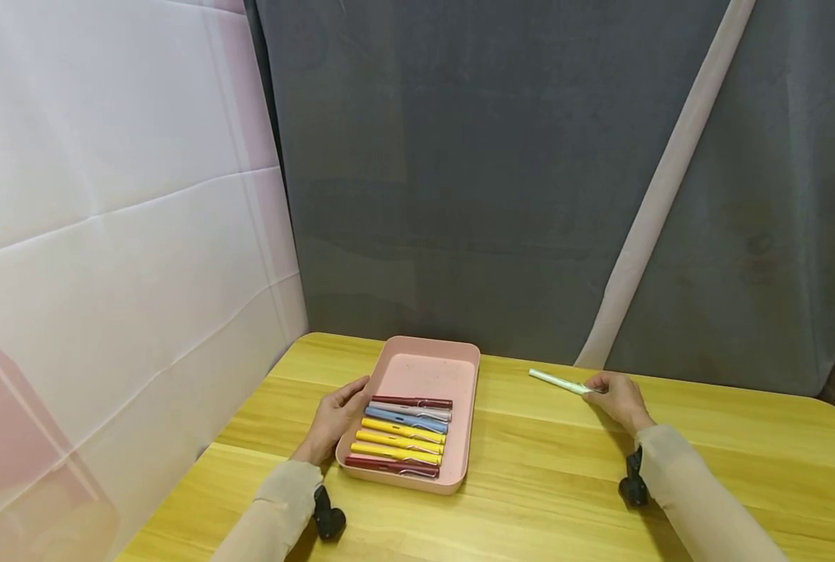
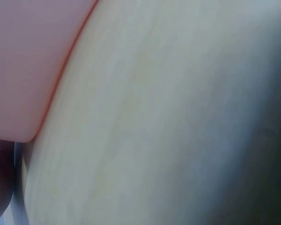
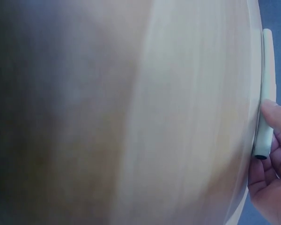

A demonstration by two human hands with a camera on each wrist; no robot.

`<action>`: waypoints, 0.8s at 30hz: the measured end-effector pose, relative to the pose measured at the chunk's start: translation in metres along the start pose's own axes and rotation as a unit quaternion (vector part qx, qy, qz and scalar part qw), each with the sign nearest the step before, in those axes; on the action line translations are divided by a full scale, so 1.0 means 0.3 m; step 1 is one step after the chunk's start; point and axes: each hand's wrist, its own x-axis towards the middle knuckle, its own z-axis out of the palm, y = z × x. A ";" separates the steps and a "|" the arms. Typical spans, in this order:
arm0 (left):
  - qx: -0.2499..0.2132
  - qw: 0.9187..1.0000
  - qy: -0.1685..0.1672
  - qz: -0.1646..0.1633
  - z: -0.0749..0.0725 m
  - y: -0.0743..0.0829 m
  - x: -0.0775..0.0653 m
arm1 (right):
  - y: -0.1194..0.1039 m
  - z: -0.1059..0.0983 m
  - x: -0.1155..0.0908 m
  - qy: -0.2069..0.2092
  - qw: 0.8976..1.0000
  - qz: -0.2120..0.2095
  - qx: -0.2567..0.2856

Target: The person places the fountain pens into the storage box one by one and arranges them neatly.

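A pink tray (image 1: 428, 365) lies on the table, and my left hand (image 1: 333, 421) holds its left rim. In the left wrist view the tray's outer wall (image 2: 28, 70) fills the upper left, with a bit of finger (image 2: 0, 183) below it. Inside the tray's near half, pens lie side by side: a dark red pen (image 1: 413, 402), a pale pinkish pen (image 1: 406, 410), a blue pen (image 1: 406, 420), several yellow pens (image 1: 399, 439) and another dark red pen (image 1: 389, 467). Off to the right, my right hand (image 1: 620, 400) pinches a pale green pen (image 1: 556, 381) between thumb and fingers.
The wooden table (image 1: 530, 484) has a rounded far edge. A dark grey curtain (image 1: 460, 172) with a pale diagonal strip (image 1: 663, 195) hangs behind it. On the left stands a white and pink fabric wall (image 1: 122, 234).
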 end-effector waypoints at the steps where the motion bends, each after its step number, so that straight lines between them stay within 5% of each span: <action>1: 0.001 1.000 0.002 -0.001 0.001 0.001 0.000 | -0.001 0.000 -0.001 -0.001 1.000 -0.001 0.001; 24: 0.025 1.000 0.003 0.001 0.001 0.005 -0.002 | -0.066 0.017 -0.025 0.003 0.999 -0.007 0.048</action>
